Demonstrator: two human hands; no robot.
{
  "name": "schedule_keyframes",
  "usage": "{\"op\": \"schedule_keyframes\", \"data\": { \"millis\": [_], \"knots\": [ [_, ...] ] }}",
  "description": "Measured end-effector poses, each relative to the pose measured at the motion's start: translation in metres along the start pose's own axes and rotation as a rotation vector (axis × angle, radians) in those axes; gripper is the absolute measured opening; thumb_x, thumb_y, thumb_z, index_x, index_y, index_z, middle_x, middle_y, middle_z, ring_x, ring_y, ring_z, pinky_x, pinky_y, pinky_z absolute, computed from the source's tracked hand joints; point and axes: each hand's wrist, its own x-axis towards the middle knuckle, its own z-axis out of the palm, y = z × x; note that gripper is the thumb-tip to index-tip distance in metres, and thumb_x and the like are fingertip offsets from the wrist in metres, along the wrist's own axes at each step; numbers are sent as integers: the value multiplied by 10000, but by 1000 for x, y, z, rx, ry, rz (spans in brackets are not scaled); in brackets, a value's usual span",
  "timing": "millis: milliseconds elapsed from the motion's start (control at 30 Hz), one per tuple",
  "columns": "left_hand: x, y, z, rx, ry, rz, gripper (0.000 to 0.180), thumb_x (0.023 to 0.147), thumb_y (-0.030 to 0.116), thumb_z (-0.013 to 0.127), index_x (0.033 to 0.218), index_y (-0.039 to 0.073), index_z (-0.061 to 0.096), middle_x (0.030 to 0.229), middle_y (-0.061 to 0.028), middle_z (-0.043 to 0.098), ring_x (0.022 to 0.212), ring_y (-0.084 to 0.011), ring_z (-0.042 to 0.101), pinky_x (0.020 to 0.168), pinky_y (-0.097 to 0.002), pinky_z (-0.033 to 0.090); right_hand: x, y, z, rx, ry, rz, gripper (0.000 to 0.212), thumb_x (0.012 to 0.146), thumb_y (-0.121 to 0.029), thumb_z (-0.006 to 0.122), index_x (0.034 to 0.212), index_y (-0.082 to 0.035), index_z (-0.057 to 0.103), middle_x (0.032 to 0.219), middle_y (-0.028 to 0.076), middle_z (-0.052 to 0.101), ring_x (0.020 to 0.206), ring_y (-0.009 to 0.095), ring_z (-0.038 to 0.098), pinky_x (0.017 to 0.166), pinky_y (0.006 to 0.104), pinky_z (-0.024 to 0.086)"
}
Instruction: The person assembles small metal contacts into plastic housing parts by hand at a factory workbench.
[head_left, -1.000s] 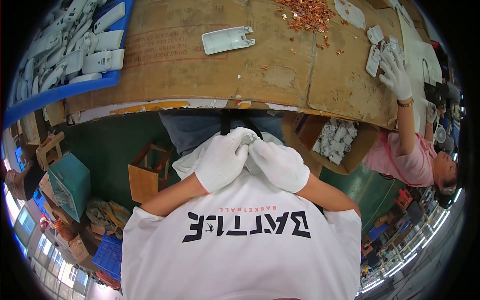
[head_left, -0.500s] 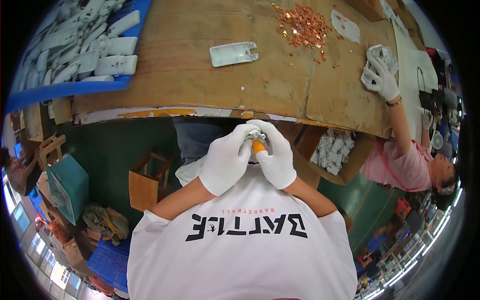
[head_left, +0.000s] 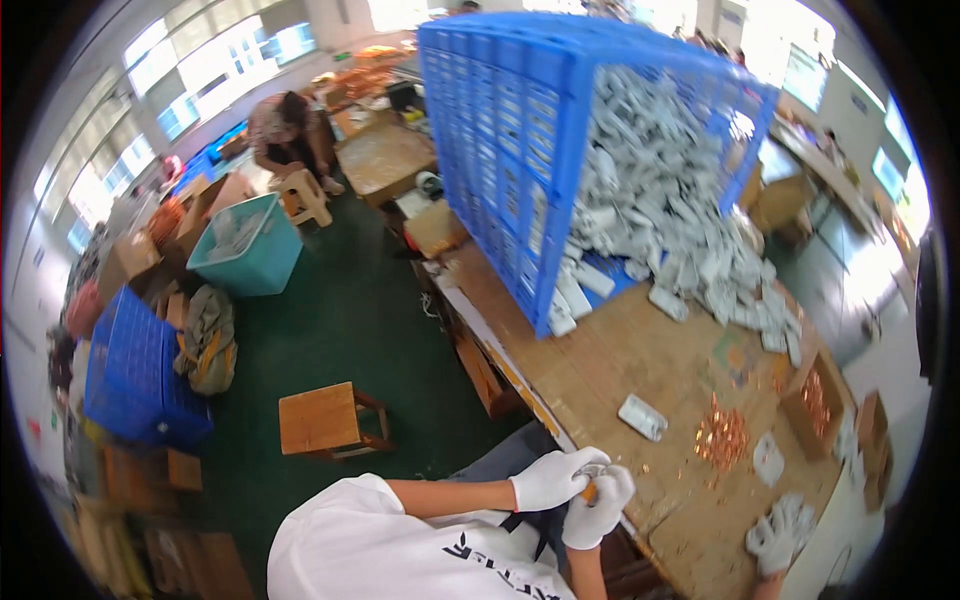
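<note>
Both of my hands wear white gloves and meet at the table's front edge. My left hand (head_left: 550,480) is closed around a small grey-white part (head_left: 594,469), mostly covered by the fingers. Against it, my right hand (head_left: 598,510) is closed on an orange piece (head_left: 590,493) that looks like a tool handle; its far end is hidden. On the cardboard-covered table (head_left: 560,375) beyond them lies a single white plastic housing (head_left: 642,417). A pile of small copper-coloured metal pieces (head_left: 721,437) is right of it.
A big blue crate (head_left: 500,150) lies tipped on the table, white plastic housings (head_left: 650,180) spilling out. Another person's gloved hand (head_left: 780,535) rests at the lower right. A wooden stool (head_left: 320,418) and a teal bin (head_left: 248,248) stand on the green floor. Another person (head_left: 285,135) bends down far left.
My view has swung up and to the left, bringing the crate and room into sight. My hands stay together around the part. The other person's hand shows spread fingers, its white piece no longer visible.
</note>
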Motion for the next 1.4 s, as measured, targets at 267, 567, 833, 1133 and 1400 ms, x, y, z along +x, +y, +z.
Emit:
{"op": "schedule_keyframes", "data": {
  "millis": [267,567,833,1133,1400],
  "knots": [
    [-16,-42,-13,-112,484,-74,371,898,42,533,1268,63,544,1103,-126,674,985,-241,670,852,-342,531,30,-4,39,147,-250,-198,341,667,93,630,990,-17,646,1128,211,594,957,397,635,799,424,528],
    [-49,-136,-45,-278,959,-230,313,890,28,495,1174,16,625,1105,-107,679,1046,-194,639,934,-317,494,3,-14,131,163,-536,-431,376,685,-13,696,1059,-27,655,1185,175,587,1025,366,619,811,431,526],
    [-78,-209,-105,-145,1019,-333,228,913,131,514,1062,52,667,1054,-94,704,1010,-217,654,896,-357,506,-17,-62,218,-49,-810,-560,202,828,-93,636,1011,-13,611,989,184,563,824,381,635,686,470,523],
    [-110,-272,-121,-160,1049,-391,211,880,157,506,987,74,669,968,-121,701,949,-275,664,862,-388,504,-57,-56,296,19,-968,-548,143,887,-123,585,1011,-55,608,955,161,571,758,368,643,642,490,508],
    [-119,-280,-130,-153,1148,-420,158,858,110,534,922,43,662,891,-119,702,867,-262,683,803,-375,529,-66,-45,323,124,-1065,-478,195,927,-125,544,1078,-33,626,1064,192,600,840,388,643,703,478,518]
  ]
}}
